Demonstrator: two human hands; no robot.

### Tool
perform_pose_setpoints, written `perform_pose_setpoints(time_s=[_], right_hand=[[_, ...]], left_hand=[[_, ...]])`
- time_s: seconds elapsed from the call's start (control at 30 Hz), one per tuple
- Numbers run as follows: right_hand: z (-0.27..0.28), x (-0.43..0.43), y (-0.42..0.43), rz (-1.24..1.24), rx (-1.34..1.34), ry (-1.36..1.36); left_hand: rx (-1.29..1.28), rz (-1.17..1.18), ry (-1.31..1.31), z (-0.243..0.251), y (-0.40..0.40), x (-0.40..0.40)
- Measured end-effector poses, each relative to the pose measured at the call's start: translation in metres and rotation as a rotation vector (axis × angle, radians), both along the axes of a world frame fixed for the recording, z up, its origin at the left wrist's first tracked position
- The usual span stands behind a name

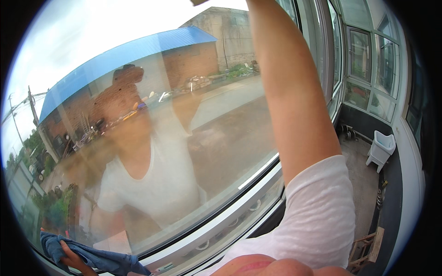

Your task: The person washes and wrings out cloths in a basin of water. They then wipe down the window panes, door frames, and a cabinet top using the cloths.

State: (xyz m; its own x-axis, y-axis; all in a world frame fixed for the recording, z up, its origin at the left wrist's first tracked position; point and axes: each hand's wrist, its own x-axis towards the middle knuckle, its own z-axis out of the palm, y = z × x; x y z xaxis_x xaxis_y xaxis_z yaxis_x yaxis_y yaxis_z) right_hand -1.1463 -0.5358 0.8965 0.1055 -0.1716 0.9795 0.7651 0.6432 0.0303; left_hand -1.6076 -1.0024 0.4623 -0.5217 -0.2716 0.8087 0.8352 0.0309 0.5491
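Note:
My left hand grips a bunched blue cloth at the lower left, by the bottom of the window. A large window pane fills the view before me and carries a faint reflection of a person in a white top. My right arm reaches up across the right part of the glass, and its hand is out of view above the top edge. Close by, the corner of a brownish object shows at the top edge. Whether my right hand holds it cannot be seen.
A white window frame runs diagonally below the pane. To the right, a narrow floor holds a white plastic stool-like item and a wooden ladder or stool. Outside stands a brick building with a blue roof.

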Motion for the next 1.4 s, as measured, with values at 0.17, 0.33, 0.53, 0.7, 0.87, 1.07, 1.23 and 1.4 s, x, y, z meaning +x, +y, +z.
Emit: perform_pose_setpoints(time_s=[0.17, 0.33, 0.53, 0.7, 0.87, 1.07, 1.23, 1.4], right_hand=[[-0.108, 0.14, 0.149, -0.004, -0.257, 0.355], [-0.247, 0.209, 0.203, 0.249, -0.509, 0.626], [-0.243, 0.168, 0.151, 0.243, -0.422, 0.486], [-0.182, 0.029, -0.004, -0.136, -0.047, -0.231], [-0.214, -0.106, -0.15, -0.399, 0.163, -0.896], [-0.331, -0.158, -0.154, 0.759, 0.106, -0.877], [-0.391, -0.083, -0.108, 0.72, -0.56, -1.056], [-0.456, 0.014, -0.022, 0.365, -0.521, -0.616]], left_hand=[[0.007, 0.196, 0.054, 0.001, 0.016, 0.005], [0.085, 0.134, 0.066, -0.009, -0.005, -0.041], [0.017, 0.099, 0.121, 0.004, 0.023, -0.005], [-0.066, 0.125, 0.062, 0.0, 0.034, 0.01], [-0.132, 0.051, 0.086, 0.008, 0.036, 0.029], [-0.266, -0.013, 0.272, -0.023, 0.046, 0.0], [-0.384, -0.159, 0.421, -0.018, 0.079, 0.051], [-0.455, -0.191, 0.505, 0.0, 0.116, 0.116]])
